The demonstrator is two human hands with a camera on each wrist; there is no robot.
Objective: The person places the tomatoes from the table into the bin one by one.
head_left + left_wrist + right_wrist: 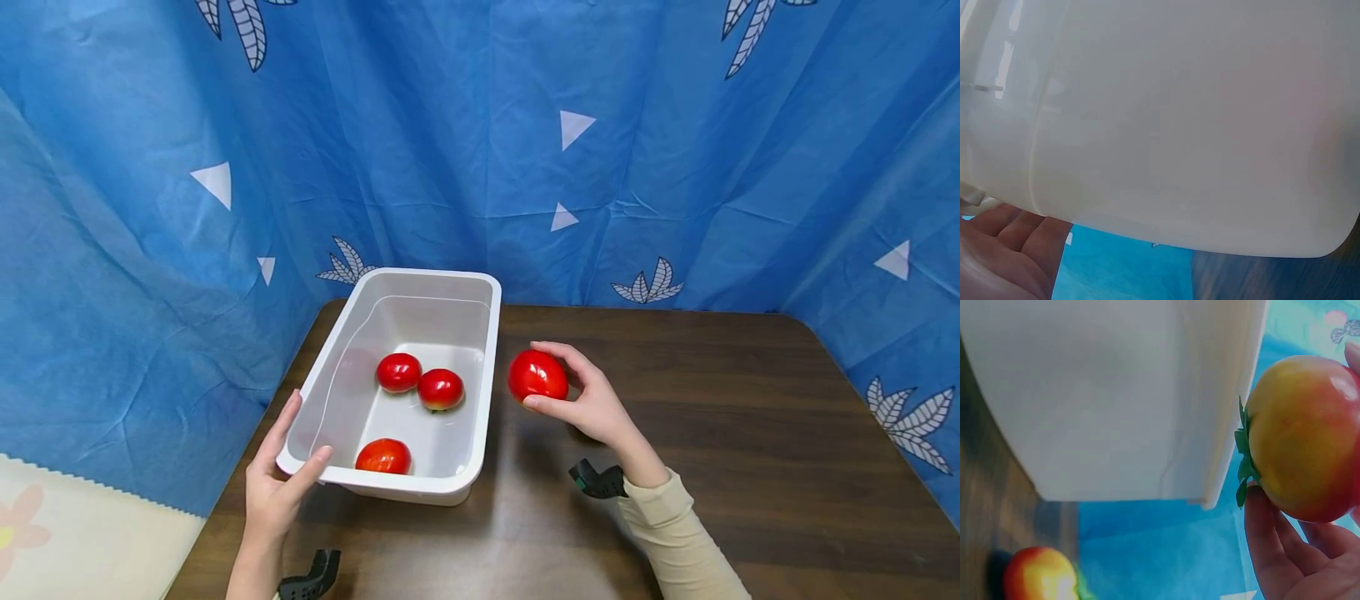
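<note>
My right hand (592,404) holds a shiny red tomato (537,375) between thumb and fingers, over the table just right of a white plastic bin (491,358). In the right wrist view that tomato (1310,437) shows a yellowish underside and green leaves at its stem. Meanwhile my left hand (276,492) grips the bin's near left corner, thumb on the rim and fingers along the outer side. Inside lie a red tomato (398,372), another tomato (441,389) beside it, and a third tomato (383,457) by the near wall, partly hidden by the rim.
One more tomato (1038,575) sits on the table below my right hand, seen in the right wrist view. The dark wooden table (720,417) extends to the right. Blue patterned curtains (465,150) hang round its back and sides.
</note>
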